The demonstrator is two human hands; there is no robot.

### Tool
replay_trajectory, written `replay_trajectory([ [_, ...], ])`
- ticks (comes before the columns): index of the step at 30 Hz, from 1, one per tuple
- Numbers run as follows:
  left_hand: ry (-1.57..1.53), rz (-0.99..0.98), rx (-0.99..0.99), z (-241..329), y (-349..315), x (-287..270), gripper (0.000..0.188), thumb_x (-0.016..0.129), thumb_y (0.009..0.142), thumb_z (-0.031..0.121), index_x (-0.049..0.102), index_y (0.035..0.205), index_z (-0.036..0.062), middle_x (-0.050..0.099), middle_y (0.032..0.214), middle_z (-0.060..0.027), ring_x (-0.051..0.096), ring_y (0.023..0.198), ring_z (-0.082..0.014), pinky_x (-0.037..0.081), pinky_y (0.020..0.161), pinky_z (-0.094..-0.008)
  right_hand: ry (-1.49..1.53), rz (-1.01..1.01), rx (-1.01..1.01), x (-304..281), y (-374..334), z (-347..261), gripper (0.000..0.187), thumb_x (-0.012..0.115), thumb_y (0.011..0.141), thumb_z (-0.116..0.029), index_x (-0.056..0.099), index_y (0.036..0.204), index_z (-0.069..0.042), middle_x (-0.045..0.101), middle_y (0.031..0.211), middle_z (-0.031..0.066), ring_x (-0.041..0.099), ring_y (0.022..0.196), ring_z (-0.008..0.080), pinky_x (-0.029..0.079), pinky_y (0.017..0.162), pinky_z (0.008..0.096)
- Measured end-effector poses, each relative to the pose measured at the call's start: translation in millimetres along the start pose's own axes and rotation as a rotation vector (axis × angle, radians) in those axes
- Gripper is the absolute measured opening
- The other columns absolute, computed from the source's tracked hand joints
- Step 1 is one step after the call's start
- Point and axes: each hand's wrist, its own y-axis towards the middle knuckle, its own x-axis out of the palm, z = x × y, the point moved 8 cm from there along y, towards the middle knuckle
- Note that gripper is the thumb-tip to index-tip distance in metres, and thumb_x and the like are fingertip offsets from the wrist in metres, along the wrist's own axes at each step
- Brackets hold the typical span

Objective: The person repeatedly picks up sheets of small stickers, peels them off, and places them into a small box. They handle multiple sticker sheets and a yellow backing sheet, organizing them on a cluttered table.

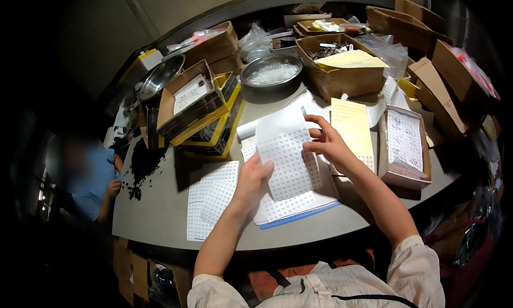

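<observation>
The left hand [252, 178] pinches the printed label sheet [291, 158] over the paper stack [294, 207], near-centre on the table [155, 217]; the right hand [330, 143], grip loosely spread, meets its right edge. Uneven pulling could crease it.

A small workshop is being suggested: a grey table [160, 217] is being crowded by a metal bowl [271, 86] of tiny clear pieces at twelve o'clock and a cardboard box [347, 84] of metal parts towards one. Black bits [143, 164] are being seen heaped at nine; printed sheets [291, 161] are being handled centrally.
</observation>
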Motion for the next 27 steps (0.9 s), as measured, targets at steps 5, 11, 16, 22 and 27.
replay_trajectory([
  [5,-0.001,0.032,-0.037,4,-5,-5,0.045,0.054,0.095,0.005,0.049,0.137,-0.0090,0.065,0.125,-0.0179,0.063,0.115,-0.0204,0.049,0.102,-0.0333,0.015,-0.029,0.012,3,-2,2,0.044,0.069,0.085,-0.001,0.056,0.127,0.001,0.072,0.092,0.0048,0.065,0.083,0.0117,0.052,0.081,0.0285],
  [11,-0.008,-0.126,-0.107,7,-9,3,0.066,0.062,0.077,0.002,0.045,0.140,-0.0097,0.071,0.109,-0.0195,0.072,0.093,-0.0211,0.056,0.087,-0.0299,0.062,0.136,-0.119,-24,5,-16,0.028,0.066,0.083,0.001,0.062,0.112,0.001,0.056,0.074,-0.0057,0.053,0.072,0.0049,0.044,0.075,0.0229],
  [16,0.087,-0.132,-0.157,4,-13,8,0.069,0.063,0.073,0.002,0.047,0.139,-0.0095,0.072,0.106,-0.0213,0.073,0.082,-0.0211,0.059,0.075,-0.0288,0.076,0.130,-0.150,-33,8,-13,0.027,0.069,0.084,-0.001,0.063,0.111,0.000,0.051,0.072,-0.0077,0.052,0.071,0.0048,0.044,0.074,0.0239],
  [22,0.092,-0.127,-0.158,4,-13,10,0.054,0.053,0.083,0.004,0.049,0.134,-0.0110,0.070,0.105,-0.0234,0.071,0.081,-0.0206,0.059,0.072,-0.0319,0.057,0.154,-0.139,-29,4,-17,0.029,0.069,0.083,-0.001,0.063,0.112,0.001,0.046,0.071,-0.0084,0.047,0.070,0.0043,0.040,0.074,0.0233],
  [27,0.140,-0.081,-0.142,5,-12,6,0.062,0.063,0.078,0.013,0.054,0.134,-0.0124,0.071,0.104,-0.0167,0.072,0.080,-0.0173,0.055,0.065,-0.0238,0.023,0.090,-0.170,-32,8,-10,0.032,0.071,0.086,-0.004,0.062,0.117,0.000,0.070,0.092,0.0007,0.063,0.083,0.0076,0.048,0.083,0.0267],
])
